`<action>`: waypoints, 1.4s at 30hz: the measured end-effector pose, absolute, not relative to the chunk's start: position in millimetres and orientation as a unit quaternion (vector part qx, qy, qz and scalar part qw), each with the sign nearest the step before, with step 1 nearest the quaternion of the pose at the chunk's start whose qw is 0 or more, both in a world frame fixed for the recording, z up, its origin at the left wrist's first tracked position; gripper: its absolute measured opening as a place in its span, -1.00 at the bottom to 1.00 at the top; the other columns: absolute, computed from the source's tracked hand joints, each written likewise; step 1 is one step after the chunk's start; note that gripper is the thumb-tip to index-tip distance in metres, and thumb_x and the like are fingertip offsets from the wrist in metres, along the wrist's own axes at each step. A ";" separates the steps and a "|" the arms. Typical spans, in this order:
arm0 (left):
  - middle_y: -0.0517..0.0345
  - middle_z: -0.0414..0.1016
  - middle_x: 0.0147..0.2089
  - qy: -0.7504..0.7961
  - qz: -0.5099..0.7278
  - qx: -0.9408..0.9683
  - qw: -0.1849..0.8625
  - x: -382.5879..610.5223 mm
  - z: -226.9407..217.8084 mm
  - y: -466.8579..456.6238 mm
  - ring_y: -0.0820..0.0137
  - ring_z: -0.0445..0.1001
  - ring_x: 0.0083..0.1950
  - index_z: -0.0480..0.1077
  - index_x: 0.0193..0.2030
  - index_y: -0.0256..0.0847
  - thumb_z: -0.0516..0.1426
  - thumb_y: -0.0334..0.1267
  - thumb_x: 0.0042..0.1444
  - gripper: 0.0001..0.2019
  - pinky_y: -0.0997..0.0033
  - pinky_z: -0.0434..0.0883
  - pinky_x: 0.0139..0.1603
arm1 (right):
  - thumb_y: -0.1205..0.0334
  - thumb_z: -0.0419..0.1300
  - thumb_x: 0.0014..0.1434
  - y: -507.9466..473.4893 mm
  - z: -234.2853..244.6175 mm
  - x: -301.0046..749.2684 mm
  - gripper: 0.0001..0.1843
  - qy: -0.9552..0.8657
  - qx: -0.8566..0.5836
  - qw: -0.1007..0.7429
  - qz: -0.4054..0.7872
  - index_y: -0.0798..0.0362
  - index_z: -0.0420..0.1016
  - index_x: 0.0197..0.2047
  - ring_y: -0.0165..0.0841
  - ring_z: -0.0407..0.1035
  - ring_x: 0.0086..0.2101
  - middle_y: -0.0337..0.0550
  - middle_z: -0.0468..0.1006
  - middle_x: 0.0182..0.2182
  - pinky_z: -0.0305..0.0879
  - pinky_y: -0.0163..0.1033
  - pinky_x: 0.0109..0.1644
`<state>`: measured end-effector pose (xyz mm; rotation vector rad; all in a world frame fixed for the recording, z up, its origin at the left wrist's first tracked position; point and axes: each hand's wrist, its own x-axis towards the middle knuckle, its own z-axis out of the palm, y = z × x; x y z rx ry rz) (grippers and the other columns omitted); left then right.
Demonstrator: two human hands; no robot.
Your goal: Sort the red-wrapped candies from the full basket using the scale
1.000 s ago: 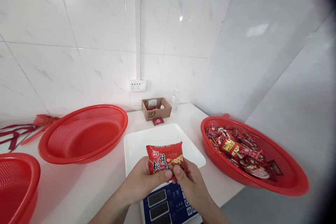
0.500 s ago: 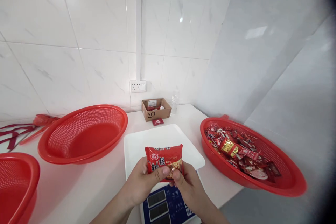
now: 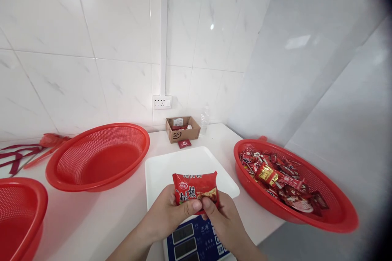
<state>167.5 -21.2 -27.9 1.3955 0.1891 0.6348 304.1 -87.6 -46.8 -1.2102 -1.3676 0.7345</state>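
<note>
A: Far along yet?

B: Not very, by the look of it. Just one pack [image 3: 195, 189] up in the hands, right over the white tray [image 3: 171, 167] of the scale [image 3: 196, 241]. Not set down yet. Nothing lying on the tray.

A: Held how?

B: With both hands, low down. Left hand [image 3: 170, 212] pinching the lower left part, thumb on the front. Right hand [image 3: 223, 219] pinching the lower right part, thumb on the front too. Pressed tight on the pack, not spread.

A: Much left to do?

B: Lots, most likely. A big heap [image 3: 275, 176] of packs over in the right basket [image 3: 333, 200], well apart from the hands. No pack seen in the left basket [image 3: 101, 159], nor in the corner basket [image 3: 18, 212] at the near left edge.

A: And the look of the pack?

B: Red and shiny, with big dark letters, a small round mark near the top left corner and a food picture at the right. Puffy and a bit crinkled. Top edge up, front toward the camera. Shut all round, as far as can be told.

A: Anything else near?

B: A small brown box [image 3: 183, 129] at the back by the wall, with one little red pack [image 3: 184, 143] just in front of it.
</note>
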 end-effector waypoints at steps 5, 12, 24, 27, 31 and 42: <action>-0.03 0.51 -0.15 0.059 0.282 0.636 0.716 166.8 -25.6 -21.5 0.20 0.45 -0.11 0.45 -0.02 -0.25 0.17 0.03 0.07 -0.55 0.28 0.36 -0.08 | -0.18 0.03 0.17 -87.6 -48.5 304.6 -0.54 -0.575 -0.530 0.562 0.271 0.04 0.37 -0.50 -0.42 0.14 -0.60 -0.26 0.29 -0.64 0.15 -0.31 -0.50; -0.03 0.54 -0.24 0.119 0.308 0.626 0.706 166.8 -32.3 -19.2 0.27 0.49 -0.25 0.48 -0.10 -0.29 0.12 0.04 0.12 -0.59 0.36 0.40 -0.25 | -0.32 0.11 0.03 -85.3 -57.1 307.2 -0.44 -0.538 -0.503 0.561 0.378 0.09 0.37 -0.45 -0.46 0.13 -0.58 -0.27 0.29 -0.61 0.09 -0.35 -0.51; 0.17 0.38 -0.40 0.176 0.324 0.639 0.675 165.9 -33.4 -16.2 0.43 0.33 -0.38 0.37 -0.30 -0.28 0.20 0.06 0.00 -0.61 0.47 0.28 -0.36 | -0.06 0.09 0.20 -85.9 -43.8 314.9 -0.65 -0.565 -0.502 0.565 0.332 0.04 0.49 -0.19 -0.35 0.36 -0.37 -0.17 0.52 -0.38 0.28 -0.30 -0.28; 0.22 0.28 -0.45 0.193 0.318 0.649 0.664 165.5 -36.6 -14.9 0.48 0.24 -0.43 0.31 -0.36 -0.28 0.18 0.09 0.01 -0.60 0.51 0.21 -0.43 | -0.03 0.08 0.22 -87.2 -46.4 313.3 -0.66 -0.568 -0.523 0.558 0.304 0.05 0.51 -0.22 -0.38 0.33 -0.41 -0.18 0.52 -0.42 0.25 -0.33 -0.34; 0.21 0.25 -0.43 0.197 0.321 0.668 0.642 166.8 -39.2 -13.8 0.47 0.23 -0.38 0.29 -0.39 -0.28 0.16 0.06 0.05 -0.62 0.48 0.22 -0.36 | 0.00 0.09 0.22 -86.1 -46.5 311.3 -0.68 -0.552 -0.534 0.563 0.307 0.05 0.51 -0.23 -0.38 0.34 -0.40 -0.18 0.51 -0.41 0.27 -0.32 -0.30; 0.31 0.17 -0.54 0.211 0.333 0.631 0.669 168.1 -34.7 -16.2 0.55 0.13 -0.52 0.22 -0.48 -0.25 0.17 0.04 0.03 -0.62 0.54 0.13 -0.52 | -0.12 0.15 0.14 -85.8 -47.6 313.4 -0.60 -0.547 -0.446 0.569 0.421 0.02 0.46 -0.13 -0.30 0.36 -0.25 -0.13 0.52 -0.25 0.29 -0.24 -0.15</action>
